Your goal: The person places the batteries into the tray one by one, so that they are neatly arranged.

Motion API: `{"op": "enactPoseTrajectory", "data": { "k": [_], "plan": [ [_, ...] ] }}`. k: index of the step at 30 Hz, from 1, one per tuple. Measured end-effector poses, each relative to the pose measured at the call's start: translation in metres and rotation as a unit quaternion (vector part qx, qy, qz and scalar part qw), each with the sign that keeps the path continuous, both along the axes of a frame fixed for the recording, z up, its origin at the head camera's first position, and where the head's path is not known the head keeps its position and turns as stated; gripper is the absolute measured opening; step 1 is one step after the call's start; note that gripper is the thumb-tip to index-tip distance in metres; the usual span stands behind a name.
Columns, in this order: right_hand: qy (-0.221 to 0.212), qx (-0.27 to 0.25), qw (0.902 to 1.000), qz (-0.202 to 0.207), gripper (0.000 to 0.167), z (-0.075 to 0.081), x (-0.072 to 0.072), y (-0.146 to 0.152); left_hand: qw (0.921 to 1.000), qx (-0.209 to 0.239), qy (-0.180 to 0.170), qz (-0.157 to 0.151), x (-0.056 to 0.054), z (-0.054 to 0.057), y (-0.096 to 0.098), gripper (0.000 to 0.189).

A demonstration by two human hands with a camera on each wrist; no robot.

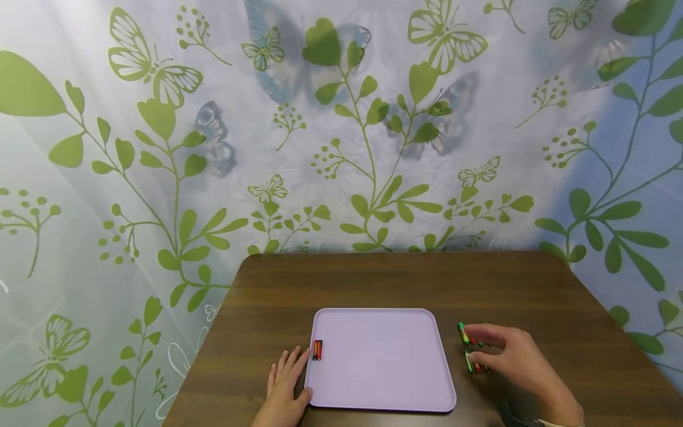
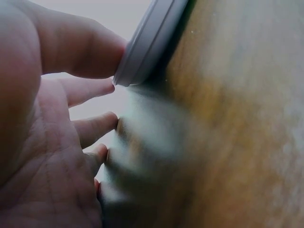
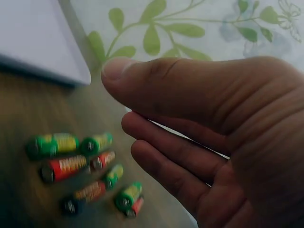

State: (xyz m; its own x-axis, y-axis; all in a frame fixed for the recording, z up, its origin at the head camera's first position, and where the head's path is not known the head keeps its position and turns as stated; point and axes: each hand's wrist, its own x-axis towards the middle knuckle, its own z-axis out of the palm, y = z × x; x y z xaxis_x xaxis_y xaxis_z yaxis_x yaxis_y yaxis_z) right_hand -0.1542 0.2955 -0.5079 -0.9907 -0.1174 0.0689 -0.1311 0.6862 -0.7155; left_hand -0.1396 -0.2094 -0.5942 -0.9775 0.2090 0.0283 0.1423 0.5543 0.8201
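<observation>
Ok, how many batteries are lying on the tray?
2: the left battery lies near the left edge of the purple tray; the right battery lies alongside it. None on the tray appears hidden.

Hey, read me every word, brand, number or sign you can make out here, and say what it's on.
No text is readable.
Red battery beside the tray: pale lettering, too blurred.
Green batteries near it: any markings too blurred.
Two batteries on the tray: too small.
Patterned curtain: white loops at left, perhaps script; cannot tell.

Butterfly-print curtain (image 1: 331, 130) — green-leaved, brown wooden table (image 1: 384, 281)
</observation>
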Motion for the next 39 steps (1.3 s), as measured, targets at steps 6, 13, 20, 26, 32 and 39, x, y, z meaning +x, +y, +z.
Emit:
{"op": "enactPoseTrajectory", "data": {
  "k": [6,13,20,26,32,39],
  "plan": [
    [-0.009,0.039,0.9992,0.009,0.051,-0.001,0.004,0.013,1.0,-0.003,-0.004,0.001,-0.001,-0.002,-0.001,0.077],
    [-0.032,0.049,0.9976,0.038,0.051,-0.004,0.002,0.026,1.0,-0.009,0.0,0.001,-0.002,-0.001,0.0,0.077],
    [-0.035,0.115,0.9912,0.055,0.048,-0.008,-0.001,0.034,1.0,-0.007,0.003,0.0,-0.001,0.001,0.001,0.077],
    [-0.019,0.143,0.9872,0.068,0.05,-0.011,-0.001,0.037,0.9999,0.006,0.014,0.003,0.002,0.0,0.001,0.078],
    [0.027,0.158,0.9849,0.065,0.051,-0.02,0.004,0.035,0.9995,0.011,0.03,-0.001,0.003,-0.001,0.001,0.08],
    [0.092,0.161,0.9814,0.05,0.05,-0.03,0.009,0.029,0.9995,0.007,0.029,0.006,0.001,-0.003,0.001,0.079]
  ]
}}
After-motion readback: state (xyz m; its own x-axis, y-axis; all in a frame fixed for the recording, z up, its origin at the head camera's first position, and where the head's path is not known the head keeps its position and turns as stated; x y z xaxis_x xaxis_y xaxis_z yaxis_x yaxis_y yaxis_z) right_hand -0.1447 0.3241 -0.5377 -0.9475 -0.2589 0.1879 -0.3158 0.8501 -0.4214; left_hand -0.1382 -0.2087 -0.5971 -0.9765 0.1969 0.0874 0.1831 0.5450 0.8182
